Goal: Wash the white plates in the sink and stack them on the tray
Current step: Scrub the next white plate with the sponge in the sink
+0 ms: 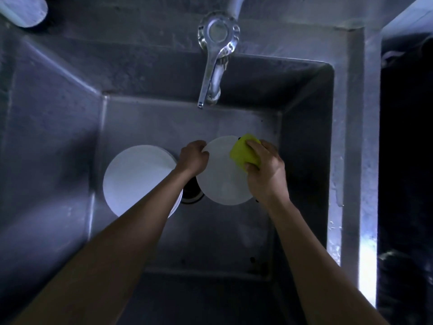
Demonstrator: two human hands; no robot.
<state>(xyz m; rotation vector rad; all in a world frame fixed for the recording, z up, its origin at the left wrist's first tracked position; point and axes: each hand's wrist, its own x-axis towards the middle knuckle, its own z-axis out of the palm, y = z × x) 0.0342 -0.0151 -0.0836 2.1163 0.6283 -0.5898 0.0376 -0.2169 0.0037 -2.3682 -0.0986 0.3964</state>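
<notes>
Fingers of the left hand [194, 158] pinch the upper-left rim of the white plate [222, 181], held over the sink [304, 160]; to its right, the right hand [264, 170] grips a yellow sponge [243, 152] against the plate's upper-right edge. More plates [138, 179] lie stacked farther left.

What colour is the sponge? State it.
Yellow-green. The sponge shows best in the head view, pressed on the plate by the right hand.

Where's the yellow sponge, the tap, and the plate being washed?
yellow sponge [241, 152]: head view, its top face.
tap [212, 80]: head view, its spout.
plate [222, 177]: head view, its bare middle.
</notes>
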